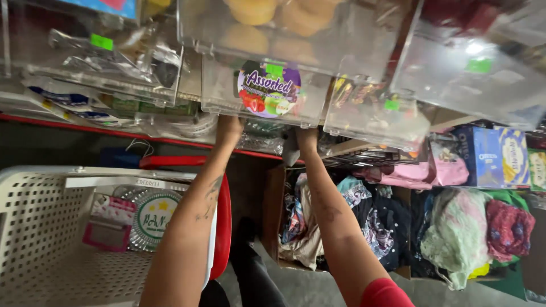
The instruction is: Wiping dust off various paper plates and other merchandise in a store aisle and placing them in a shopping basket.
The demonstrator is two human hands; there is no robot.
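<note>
Both my arms reach up under a clear plastic container [267,94] on the shelf, which bears a round purple label with fruit pictures. My left hand [228,128] presses against its bottom left edge. My right hand [306,139] is at its bottom right edge. The fingers of both hands are hidden behind the container, so their grip is unclear. Another clear bin [296,34] holding round yellow buns rests on top of it.
A white perforated basket [40,227] with a foil-packed item sits lower left, beside a red basket [223,227]. More clear bins [478,68] stand at right. Below lie a cardboard box of clothes [364,222], blue biscuit boxes [492,156] and folded fabrics.
</note>
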